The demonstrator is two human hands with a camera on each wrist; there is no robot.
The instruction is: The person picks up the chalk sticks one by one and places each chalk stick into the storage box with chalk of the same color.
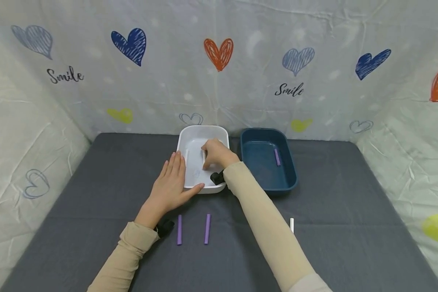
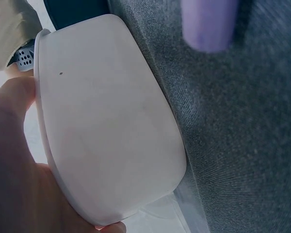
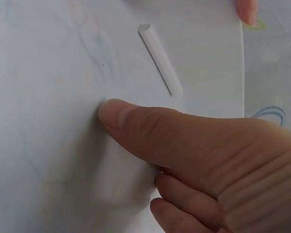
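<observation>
White stick (image 1: 291, 224), partly hidden by the right sleeve (image 1: 268, 221), lies nearest, level with two purple sticks (image 1: 207, 229). Beyond, the left hand (image 1: 170, 185), fingers straight, thumb apart, touches the white tray (image 1: 204, 190); inside, another white stick (image 3: 161, 60) lies and the right hand (image 1: 219, 154) seemingly pinches a third, mostly obscured. Alongside, the blue tray (image 1: 257, 166) holds a purple stick (image 1: 277, 157).

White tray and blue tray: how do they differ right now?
Colour: the white tray is white, the blue tray dark blue. Contents: a white stick lies in the white tray, a purple stick in the blue tray. Contact: the left hand touches the white tray, not the blue tray. Both are open, round-cornered trays on the grey table.
</observation>
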